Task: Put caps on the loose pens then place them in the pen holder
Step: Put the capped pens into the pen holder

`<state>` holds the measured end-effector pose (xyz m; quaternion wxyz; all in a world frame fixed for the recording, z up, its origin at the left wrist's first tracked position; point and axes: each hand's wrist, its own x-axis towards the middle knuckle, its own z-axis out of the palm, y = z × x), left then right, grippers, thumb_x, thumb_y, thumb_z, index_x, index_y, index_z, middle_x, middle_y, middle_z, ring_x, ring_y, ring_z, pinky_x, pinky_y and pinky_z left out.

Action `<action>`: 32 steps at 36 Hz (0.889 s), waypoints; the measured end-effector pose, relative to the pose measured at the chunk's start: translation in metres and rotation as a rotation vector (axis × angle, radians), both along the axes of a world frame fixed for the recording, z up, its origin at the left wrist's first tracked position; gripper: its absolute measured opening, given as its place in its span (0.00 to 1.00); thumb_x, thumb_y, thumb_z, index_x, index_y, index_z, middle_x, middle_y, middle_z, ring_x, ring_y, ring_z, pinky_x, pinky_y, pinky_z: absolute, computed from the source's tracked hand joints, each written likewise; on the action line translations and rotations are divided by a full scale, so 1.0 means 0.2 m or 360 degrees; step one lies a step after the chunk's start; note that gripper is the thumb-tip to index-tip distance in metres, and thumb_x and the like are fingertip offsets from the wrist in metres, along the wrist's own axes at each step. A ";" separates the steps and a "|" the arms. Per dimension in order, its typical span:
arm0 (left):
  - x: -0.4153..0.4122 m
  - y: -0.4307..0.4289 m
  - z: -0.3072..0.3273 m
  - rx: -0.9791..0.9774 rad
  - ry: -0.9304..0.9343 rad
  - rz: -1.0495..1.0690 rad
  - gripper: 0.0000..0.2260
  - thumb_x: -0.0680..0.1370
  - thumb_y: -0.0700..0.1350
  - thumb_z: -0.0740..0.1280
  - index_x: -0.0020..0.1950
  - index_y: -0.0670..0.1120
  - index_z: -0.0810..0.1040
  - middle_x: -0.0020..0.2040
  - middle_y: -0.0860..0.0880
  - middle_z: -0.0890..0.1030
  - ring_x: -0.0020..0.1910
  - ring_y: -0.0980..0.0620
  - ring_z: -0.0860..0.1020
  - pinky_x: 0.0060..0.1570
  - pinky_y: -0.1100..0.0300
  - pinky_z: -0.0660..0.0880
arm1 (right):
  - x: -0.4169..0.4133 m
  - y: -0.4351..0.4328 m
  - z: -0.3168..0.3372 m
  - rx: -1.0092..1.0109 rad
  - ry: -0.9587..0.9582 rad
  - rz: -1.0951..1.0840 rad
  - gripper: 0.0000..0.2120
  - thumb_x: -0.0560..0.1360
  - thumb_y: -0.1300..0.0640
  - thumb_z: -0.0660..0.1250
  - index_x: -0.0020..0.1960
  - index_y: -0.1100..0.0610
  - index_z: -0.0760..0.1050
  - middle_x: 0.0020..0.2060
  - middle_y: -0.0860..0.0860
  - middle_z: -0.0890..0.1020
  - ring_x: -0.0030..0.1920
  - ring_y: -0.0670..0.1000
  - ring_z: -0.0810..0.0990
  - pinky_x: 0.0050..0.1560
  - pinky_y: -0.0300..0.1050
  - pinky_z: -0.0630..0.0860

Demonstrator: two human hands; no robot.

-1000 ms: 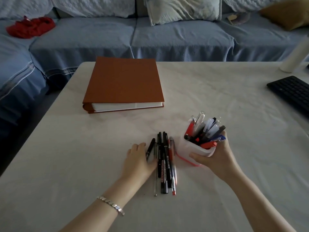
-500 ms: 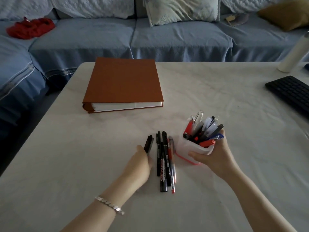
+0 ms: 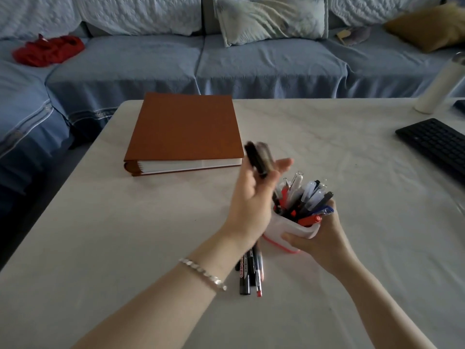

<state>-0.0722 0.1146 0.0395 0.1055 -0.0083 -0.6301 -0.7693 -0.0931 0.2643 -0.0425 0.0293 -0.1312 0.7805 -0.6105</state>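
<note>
My left hand (image 3: 254,197) is raised above the table and grips a black pen (image 3: 258,157), blurred by motion, just left of the pen holder's mouth. The white pen holder (image 3: 289,231) with a red base is tilted toward me and full of several pens (image 3: 305,197). My right hand (image 3: 319,238) grips the holder from its right side and below. Several loose pens (image 3: 249,270), black and red, lie on the table under my left wrist, partly hidden by it.
A brown closed album (image 3: 186,129) lies at the table's far left. A black keyboard (image 3: 437,144) sits at the right edge, with a white bottle (image 3: 439,86) behind it. A blue sofa with cushions and a red cloth (image 3: 47,50) runs beyond the table.
My left hand has lifted from the table with a black pen and swung up toward the holder. My right hand keeps holding the tilted holder.
</note>
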 end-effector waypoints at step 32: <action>-0.10 0.08 -0.15 -0.1545 0.0187 -0.0420 0.33 0.72 0.63 0.39 0.74 0.49 0.50 0.76 0.54 0.53 0.73 0.59 0.41 0.74 0.50 0.43 | 0.00 -0.01 0.03 -0.0129 -0.0036 0.0017 0.30 0.56 0.64 0.77 0.52 0.56 0.67 0.39 0.42 0.80 0.39 0.38 0.78 0.37 0.30 0.74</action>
